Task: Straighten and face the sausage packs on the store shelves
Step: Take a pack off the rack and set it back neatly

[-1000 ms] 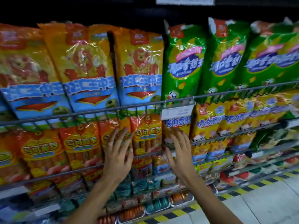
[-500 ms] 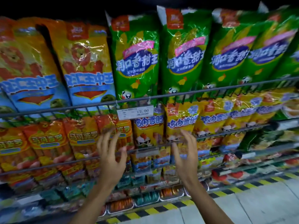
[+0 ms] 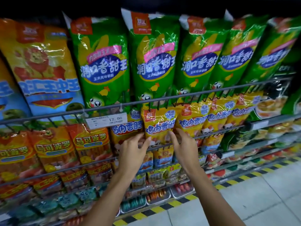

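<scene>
A yellow sausage pack [image 3: 158, 123] stands on the second shelf behind a wire rail [image 3: 211, 132]. My left hand [image 3: 132, 150] holds its lower left edge with curled fingers. My right hand [image 3: 183, 144] grips its lower right edge. Similar yellow packs [image 3: 193, 119] line up to its right and one [image 3: 125, 132] to its left. Tall green packs [image 3: 104, 62] fill the top shelf. Orange packs [image 3: 90, 142] stand at the left of the second shelf.
A white price tag [image 3: 106, 120] reading 12.00 hangs on the upper wire rail. Orange and blue lion packs [image 3: 44, 67] stand top left. Lower shelves hold smaller packs and trays [image 3: 156, 194]. A yellow-black striped strip [image 3: 169, 204] edges the tiled floor.
The view has shifted right along the shelf. Both hands moved from in front of the orange packs to the yellow pack and took hold of its lower edges.
</scene>
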Action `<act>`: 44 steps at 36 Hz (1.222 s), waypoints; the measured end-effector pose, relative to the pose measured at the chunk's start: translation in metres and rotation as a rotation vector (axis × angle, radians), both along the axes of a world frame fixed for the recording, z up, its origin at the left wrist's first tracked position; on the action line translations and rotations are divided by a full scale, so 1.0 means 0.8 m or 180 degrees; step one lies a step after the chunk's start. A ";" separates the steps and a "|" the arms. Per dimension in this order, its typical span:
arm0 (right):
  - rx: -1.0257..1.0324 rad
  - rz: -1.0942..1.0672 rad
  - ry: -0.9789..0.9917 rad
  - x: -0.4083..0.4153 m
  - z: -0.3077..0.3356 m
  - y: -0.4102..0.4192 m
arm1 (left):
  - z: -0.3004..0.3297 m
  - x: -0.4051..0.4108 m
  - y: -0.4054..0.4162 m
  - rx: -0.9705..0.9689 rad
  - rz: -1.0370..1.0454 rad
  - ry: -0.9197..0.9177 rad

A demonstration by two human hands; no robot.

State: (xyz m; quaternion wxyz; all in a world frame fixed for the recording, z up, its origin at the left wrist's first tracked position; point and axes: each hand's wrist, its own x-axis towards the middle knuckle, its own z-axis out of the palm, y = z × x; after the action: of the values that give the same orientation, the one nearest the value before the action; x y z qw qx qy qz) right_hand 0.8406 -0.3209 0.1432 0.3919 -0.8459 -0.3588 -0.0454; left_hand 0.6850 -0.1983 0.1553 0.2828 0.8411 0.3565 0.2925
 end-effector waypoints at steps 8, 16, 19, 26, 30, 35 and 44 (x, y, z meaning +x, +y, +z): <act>0.0229 0.0355 -0.0396 0.035 -0.006 -0.001 | 0.000 0.021 0.002 0.0199 0.0362 0.0022; 0.0575 0.0340 -0.0612 0.052 -0.006 -0.009 | -0.001 0.040 -0.018 0.0208 0.0652 -0.0372; 0.0788 0.0330 -0.0503 0.054 -0.008 -0.011 | -0.005 0.045 -0.018 0.0213 0.0648 -0.0340; 0.0877 0.0408 -0.0313 0.057 -0.014 -0.015 | -0.007 0.031 -0.020 -0.0176 0.0485 -0.0342; 0.1345 0.0559 -0.0556 0.068 -0.030 -0.037 | -0.021 0.029 -0.041 0.0319 0.0657 -0.0830; 0.1492 0.0651 -0.0933 0.090 -0.031 -0.047 | -0.034 0.050 -0.052 0.1726 0.0106 -0.1144; 0.0538 0.0735 -0.1334 0.116 -0.027 -0.019 | -0.031 0.114 -0.044 0.2140 0.0095 0.0533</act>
State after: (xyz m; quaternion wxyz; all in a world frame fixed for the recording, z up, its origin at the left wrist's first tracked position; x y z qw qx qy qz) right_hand 0.9337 -0.3364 0.1212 0.3809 -0.7357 -0.5214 -0.2045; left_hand 0.7765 -0.2334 0.1309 -0.0448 0.9029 0.2744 0.3278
